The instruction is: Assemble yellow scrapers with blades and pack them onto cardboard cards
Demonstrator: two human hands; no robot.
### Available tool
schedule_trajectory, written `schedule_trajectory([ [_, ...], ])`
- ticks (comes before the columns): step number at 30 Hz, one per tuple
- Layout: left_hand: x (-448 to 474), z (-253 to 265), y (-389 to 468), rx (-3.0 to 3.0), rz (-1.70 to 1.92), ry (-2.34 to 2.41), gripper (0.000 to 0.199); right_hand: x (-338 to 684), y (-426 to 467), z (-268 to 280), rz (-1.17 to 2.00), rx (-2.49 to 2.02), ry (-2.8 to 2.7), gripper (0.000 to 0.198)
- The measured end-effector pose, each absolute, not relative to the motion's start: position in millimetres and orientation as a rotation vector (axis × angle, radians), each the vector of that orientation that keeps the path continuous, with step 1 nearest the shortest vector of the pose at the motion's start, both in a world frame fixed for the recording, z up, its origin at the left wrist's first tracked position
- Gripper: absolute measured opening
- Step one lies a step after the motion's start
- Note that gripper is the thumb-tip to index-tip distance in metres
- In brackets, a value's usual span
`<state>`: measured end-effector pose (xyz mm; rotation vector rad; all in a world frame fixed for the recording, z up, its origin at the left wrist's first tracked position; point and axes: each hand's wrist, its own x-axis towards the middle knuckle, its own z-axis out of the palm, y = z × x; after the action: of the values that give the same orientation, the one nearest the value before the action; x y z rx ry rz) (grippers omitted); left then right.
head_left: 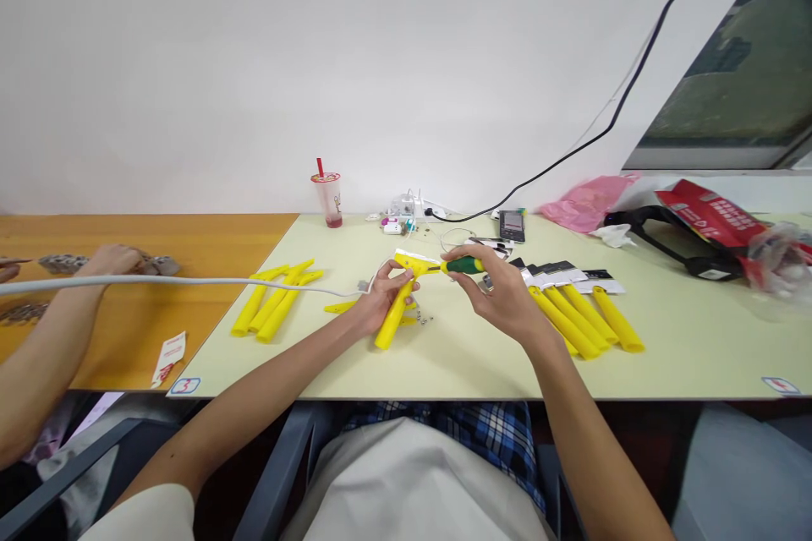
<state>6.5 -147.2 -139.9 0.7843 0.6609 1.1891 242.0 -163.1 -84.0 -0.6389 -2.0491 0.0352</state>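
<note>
Gripping: left hand [379, 294], yellow plastic T-shaped handle [393, 321]; right hand [501, 292], green-yellow screwdriver [465, 265]. Black-and-white-headed yellow handles [589, 318] seem finished, bare yellow handles [277, 315] pending.

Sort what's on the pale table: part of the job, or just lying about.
Likely the job:
- yellow tool in the left hand
- green screwdriver in the right hand
- small metal bits
- other yellow handles

Apparently lying about:
- drink cup
- pink bag
- red package

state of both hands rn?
Left hand: closed, holding the yellow scraper by its upper handle.
Right hand: closed, holding the green-and-yellow screwdriver, shaft pointed at the scraper's head.
</note>
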Motion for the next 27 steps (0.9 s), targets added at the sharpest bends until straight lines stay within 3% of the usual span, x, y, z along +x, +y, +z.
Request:
schedule_trajectory([
  [4,7.5,-140.4,-147.5,0.774,1.184,0.646,0.055,242.2,-162.3,-85.1,-0.078,-0.654,-2.020,0.029],
  [9,7.1,-139.6,-146.6,0.775,1.188,0.680,0.054,241.2,-162.4,-85.0,0.047,-0.639,-2.081,0.032],
  [20,10.8,-138.2,-151.1,0.773,1.173,0.672,0.060,243.4,-156.0,-91.2,-0.253,-0.729,-1.976,0.027],
  [27,7.4,-137.9,-149.0,0.826,1.202,0.695,0.059,244.5,-154.2,-95.4,-0.459,-0.781,-1.858,0.045],
])
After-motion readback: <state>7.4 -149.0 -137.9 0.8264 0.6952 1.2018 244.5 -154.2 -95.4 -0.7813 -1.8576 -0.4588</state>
